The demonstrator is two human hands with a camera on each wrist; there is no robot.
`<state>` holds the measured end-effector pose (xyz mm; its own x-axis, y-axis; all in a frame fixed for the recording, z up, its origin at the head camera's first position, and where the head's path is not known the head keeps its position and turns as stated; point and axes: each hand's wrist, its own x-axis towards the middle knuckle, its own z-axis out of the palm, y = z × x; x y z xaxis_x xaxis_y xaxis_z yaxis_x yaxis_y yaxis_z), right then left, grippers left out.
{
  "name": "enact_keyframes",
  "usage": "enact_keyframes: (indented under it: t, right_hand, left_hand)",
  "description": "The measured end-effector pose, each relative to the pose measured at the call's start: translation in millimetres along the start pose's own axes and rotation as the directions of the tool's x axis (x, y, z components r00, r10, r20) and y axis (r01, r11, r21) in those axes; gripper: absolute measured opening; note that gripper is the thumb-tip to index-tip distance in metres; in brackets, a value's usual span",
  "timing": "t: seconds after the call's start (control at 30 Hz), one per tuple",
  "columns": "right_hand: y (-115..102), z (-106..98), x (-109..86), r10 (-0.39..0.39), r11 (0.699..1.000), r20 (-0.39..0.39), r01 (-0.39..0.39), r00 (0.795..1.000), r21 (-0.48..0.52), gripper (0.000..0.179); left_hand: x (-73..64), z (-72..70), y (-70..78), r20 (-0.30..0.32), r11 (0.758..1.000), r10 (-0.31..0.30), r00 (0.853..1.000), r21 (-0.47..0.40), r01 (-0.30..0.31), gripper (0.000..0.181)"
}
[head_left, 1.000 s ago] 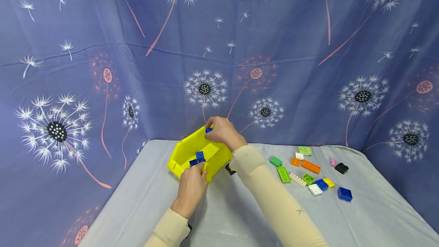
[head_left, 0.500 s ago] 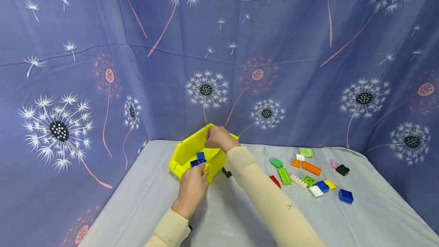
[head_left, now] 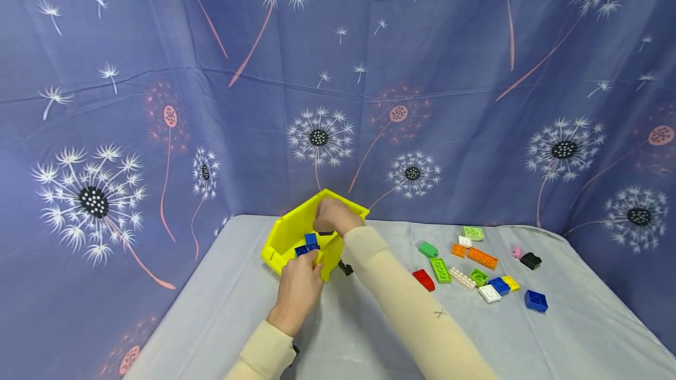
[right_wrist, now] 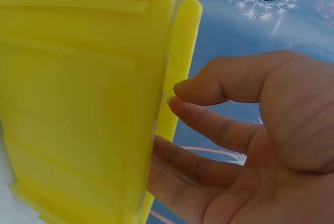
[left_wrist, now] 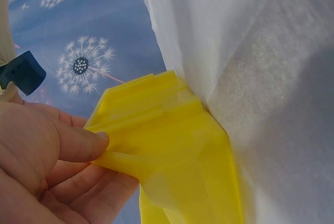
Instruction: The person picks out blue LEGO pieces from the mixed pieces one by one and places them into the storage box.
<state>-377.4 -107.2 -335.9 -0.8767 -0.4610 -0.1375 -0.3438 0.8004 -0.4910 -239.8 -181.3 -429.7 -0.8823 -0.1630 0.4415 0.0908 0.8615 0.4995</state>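
Note:
A yellow plastic storage bin is tilted so its inside faces the head camera. My left hand grips its near rim, with the thumb on one side of the wall in the left wrist view. Several blue toy bricks lie inside. My right hand reaches over the bin's far right side, fingers pointing down into it. In the right wrist view its thumb and forefinger tips come close together with nothing between them; the other fingertips are hidden behind the bin wall. A small dark patch shows just below this hand.
Loose toy bricks lie across the table's right half: a red brick, a lime brick, an orange brick, a black brick, a blue brick and several others. A blue dandelion-print curtain hangs behind the table.
My right hand, which pinched a blue brick at the bin's upper rim, has gone lower into the bin; the brick no longer shows between its fingers. The red brick has come out from behind the right sleeve.

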Motion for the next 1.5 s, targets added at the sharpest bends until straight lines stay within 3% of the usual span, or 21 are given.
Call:
enact_keyframes:
  t: [0.33, 0.6, 1.0, 1.1, 1.2, 1.33, 1.5]
  right_hand:
    - [1.4, 4.3, 0.7, -0.008, 1.0, -0.02, 0.007, 1.0, -0.01, 0.043]
    - [-1.6, 0.6, -0.8, -0.016, 1.0, -0.036, 0.015, 0.999, -0.017, 0.043]
    - [-3.7, -9.6, -5.5, -0.05, 0.996, -0.059, 0.046, 0.997, -0.072, 0.042]
    - [-5.6, -15.3, -10.5, -0.049, 0.996, -0.078, 0.044, 0.996, -0.072, 0.03]
    - [-7.5, -22.2, -17.8, -0.051, 0.997, -0.11, 0.045, 0.993, -0.062, 0.004]
    - [-8.6, -31.7, -28.2, -0.06, 0.998, -0.141, 0.055, 0.988, -0.043, 0.038]
    - [-8.6, -42.6, -39.0, -0.072, 0.997, -0.171, 0.066, 0.983, -0.039, 0.037]
  left_hand:
    - [0.5, 0.2, -1.5, -0.02, 1.0, 0.02, 1.0, -0.001, -0.02, 0.027]
    - [2.0, -0.6, -0.9, -0.026, 1.0, 0.022, 0.999, 0.011, -0.022, 0.012]
    - [1.1, -0.5, -2.8, -0.012, 1.0, 0.016, 1.0, -0.001, -0.016, 0.025]
    - [0.7, 0.0, -3.6, -0.011, 1.0, 0.019, 1.0, -0.006, -0.019, 0.028]
    - [0.4, 0.2, -3.8, -0.009, 1.0, 0.027, 1.0, -0.003, -0.027, 0.025]
    - [0.6, 0.5, -3.6, -0.016, 0.999, 0.038, 0.999, 0.002, -0.038, 0.016]
    - [0.1, 1.0, -4.0, -0.036, 0.999, 0.05, 0.998, -0.002, -0.051, 0.01]
